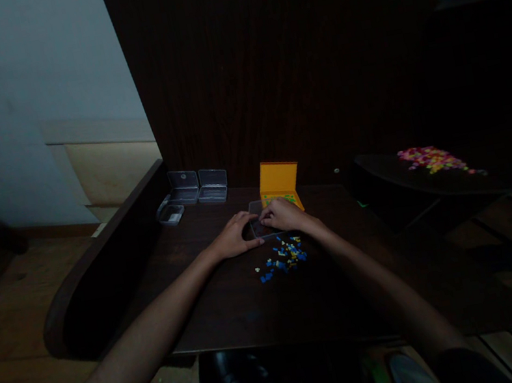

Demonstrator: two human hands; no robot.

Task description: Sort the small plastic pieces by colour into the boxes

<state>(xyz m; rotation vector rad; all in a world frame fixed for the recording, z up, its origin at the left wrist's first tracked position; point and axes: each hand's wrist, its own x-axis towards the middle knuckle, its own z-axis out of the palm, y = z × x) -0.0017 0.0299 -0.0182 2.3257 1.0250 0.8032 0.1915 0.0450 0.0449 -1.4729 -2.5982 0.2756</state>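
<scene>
A clear shallow plastic box (269, 229) lies on the dark table between my hands. My left hand (234, 236) grips its left side, thumb at the near edge and fingers at the far edge. Over the box, my right hand (284, 214) has its fingertips pinched together; whatever is between them is too small to make out. Just nearer to me is a loose pile of small blue, yellow and pale toy bricks (291, 252). Behind my right hand stands an open yellow case (278, 177) with green bits in its base, partly covered by that hand.
Several open clear plastic cases (212, 186) stand at the table's back left, beside a raised dark side panel (100, 265). A tall dark board (233, 63) rises behind the table. To the right, pink, red and yellow pieces (433, 160) are heaped on another dark surface.
</scene>
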